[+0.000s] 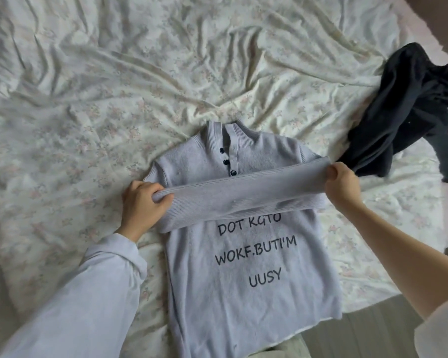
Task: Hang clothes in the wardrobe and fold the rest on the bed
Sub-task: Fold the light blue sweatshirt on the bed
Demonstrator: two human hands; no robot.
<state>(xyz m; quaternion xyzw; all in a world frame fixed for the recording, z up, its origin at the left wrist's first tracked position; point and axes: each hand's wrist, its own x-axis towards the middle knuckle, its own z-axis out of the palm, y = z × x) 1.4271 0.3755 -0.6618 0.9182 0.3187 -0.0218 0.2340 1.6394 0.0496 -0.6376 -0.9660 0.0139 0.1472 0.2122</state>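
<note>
Reading head view, only view here:
left hand (142, 202): fingers curled round the left end of the folded sleeve band, thumb under, knuckles up; wrist bent slightly inward. Forearm comes in from bottom left, covered by a white sleeve (88, 293) down to the wrist.
right hand (343, 186): fingers curled over the right end of the same band, pinching it; back of hand faces camera. Forearm comes in from the right edge, bare to near the elbow, a white cuff just showing at the lower right corner.
hand spacing: one at each side of the garment, roughly level, band stretched taut between them.
sweater (251, 280): pale lavender knit, lying flat front-up on the bed, collar away from the person, hem at the near edge of the bed. Three dark buttons (226, 161) on the placket below the collar. Dark printed lettering on the chest, top line partly covered by the band.
sleeve band (243, 197): ribbed sleeves laid straight across the chest, just below the lowest button, lifted a little at both ends by the hands.
dark garment (409, 112): black, crumpled, on the bed to the upper right, its lower end just beside the right hand; cannot tell if touching.
bed (114, 86): wrinkled cream sheet with faint floral print.
floor (360, 332): grey boards at bottom right.
</note>
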